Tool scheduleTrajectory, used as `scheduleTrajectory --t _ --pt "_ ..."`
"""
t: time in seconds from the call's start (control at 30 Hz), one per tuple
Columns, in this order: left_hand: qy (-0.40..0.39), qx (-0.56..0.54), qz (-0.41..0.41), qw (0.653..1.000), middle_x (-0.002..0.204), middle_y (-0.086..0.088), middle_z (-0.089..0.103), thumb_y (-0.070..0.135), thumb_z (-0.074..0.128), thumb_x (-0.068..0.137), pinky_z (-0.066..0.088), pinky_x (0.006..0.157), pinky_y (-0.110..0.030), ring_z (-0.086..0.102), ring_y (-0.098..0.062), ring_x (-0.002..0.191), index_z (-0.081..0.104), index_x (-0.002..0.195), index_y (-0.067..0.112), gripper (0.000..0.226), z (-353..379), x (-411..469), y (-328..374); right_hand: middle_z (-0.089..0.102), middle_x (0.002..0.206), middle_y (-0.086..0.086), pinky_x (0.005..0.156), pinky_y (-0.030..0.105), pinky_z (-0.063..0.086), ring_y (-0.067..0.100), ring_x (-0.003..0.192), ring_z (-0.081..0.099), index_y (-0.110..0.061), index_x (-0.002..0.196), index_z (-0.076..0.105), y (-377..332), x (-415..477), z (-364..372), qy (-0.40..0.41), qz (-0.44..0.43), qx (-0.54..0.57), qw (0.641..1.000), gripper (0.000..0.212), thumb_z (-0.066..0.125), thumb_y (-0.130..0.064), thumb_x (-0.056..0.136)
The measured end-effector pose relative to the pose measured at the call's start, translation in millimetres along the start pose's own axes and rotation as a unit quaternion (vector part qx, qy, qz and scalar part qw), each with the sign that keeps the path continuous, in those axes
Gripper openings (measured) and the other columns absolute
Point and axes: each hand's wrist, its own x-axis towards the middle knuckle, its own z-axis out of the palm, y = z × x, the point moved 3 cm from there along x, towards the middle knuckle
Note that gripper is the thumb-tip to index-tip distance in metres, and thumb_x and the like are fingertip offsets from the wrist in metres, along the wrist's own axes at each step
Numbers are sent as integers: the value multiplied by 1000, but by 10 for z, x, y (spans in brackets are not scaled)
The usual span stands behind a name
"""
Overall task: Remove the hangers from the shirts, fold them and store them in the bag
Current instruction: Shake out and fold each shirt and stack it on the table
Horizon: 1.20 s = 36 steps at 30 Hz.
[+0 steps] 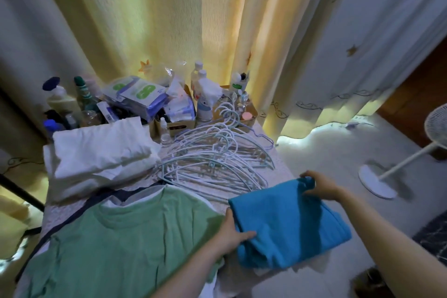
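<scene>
A folded blue shirt lies at the table's right front edge, partly hanging over it. My left hand grips its left edge, thumb on top. My right hand pinches its far right corner. A green shirt lies spread flat to the left, on top of other shirts with dark and white collars showing. A heap of several pale blue and white hangers lies behind the shirts. No bag is clearly in view.
Folded white cloth is stacked at the table's back left. Bottles, boxes and packets crowd the far edge before the curtains. A white standing fan is on the floor to the right.
</scene>
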Motion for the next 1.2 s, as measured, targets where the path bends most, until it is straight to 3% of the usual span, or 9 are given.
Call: scheduleTrajectory --t 0.13,0.27,0.37,0.43,0.53,0.6,0.83,1.07,1.2 --pt "-16 -27 -17 999 110 -4 56 8 70 83 52 69 -21 60 -17 93 36 118 14 49 -209 -79 -55 50 133 9 98 34 41 32 119 49 -21 131 51 -263 165 123 92 -21 -66 993 51 66 -26 83" --pt "95 -44 -48 993 82 -4 56 2 60 90 38 49 -20 58 -9 59 50 102 9 17 -885 -321 -253 53 129 7 93 36 43 34 117 47 -21 123 54 -941 170 327 160 -46 -130 977 33 53 -28 91" --pt "231 -19 -69 970 76 -7 56 -6 60 87 41 53 -12 56 -8 59 55 90 6 13 -1579 -666 -536 61 118 8 84 34 45 31 122 41 -15 110 59 -1566 95 600 202 -106 -211 951 23 48 -18 90" --pt "315 31 -80 945 84 -11 61 -10 60 84 44 60 -6 59 0 62 59 95 0 14 -2057 -935 -769 63 116 8 84 34 46 28 116 48 -15 112 61 -2031 46 874 146 -190 -168 956 23 49 -20 93" --pt "380 110 -109 912 105 -22 66 -8 60 84 50 85 -31 65 -24 93 61 102 -6 18 -2635 -1259 -1060 65 117 10 87 32 47 26 108 58 -13 121 59 -2643 -25 1362 10 -296 -84 951 30 54 -19 92" --pt "407 141 -115 895 113 -23 63 -10 60 83 47 95 -42 61 -35 105 60 108 -8 25 -2915 -1405 -1156 61 123 14 90 33 44 28 112 56 -10 125 55 -2880 0 1661 -38 -294 -59 953 34 52 -14 91" --pt "341 275 -92 894 134 -12 54 4 56 88 40 101 -33 52 -28 122 52 131 6 43 -3206 -1320 -1050 43 132 16 94 37 42 33 121 40 -9 127 46 -2972 184 2109 35 -209 -39 976 35 45 -15 92" --pt "308 274 -128 902 141 -18 47 12 54 92 38 104 -40 47 -33 127 38 140 3 51 -3308 -1029 -1093 54 116 14 80 34 43 33 106 53 -14 118 51 -2952 219 2116 8 -158 -44 986 33 49 -37 94" --pt "359 265 -106 889 123 -21 58 11 64 86 41 95 -36 53 -33 116 56 121 0 38 -3389 -1026 -1108 56 82 1 67 30 34 23 88 51 -23 81 52 -3006 102 2076 -18 -215 -28 976 16 54 -35 91"
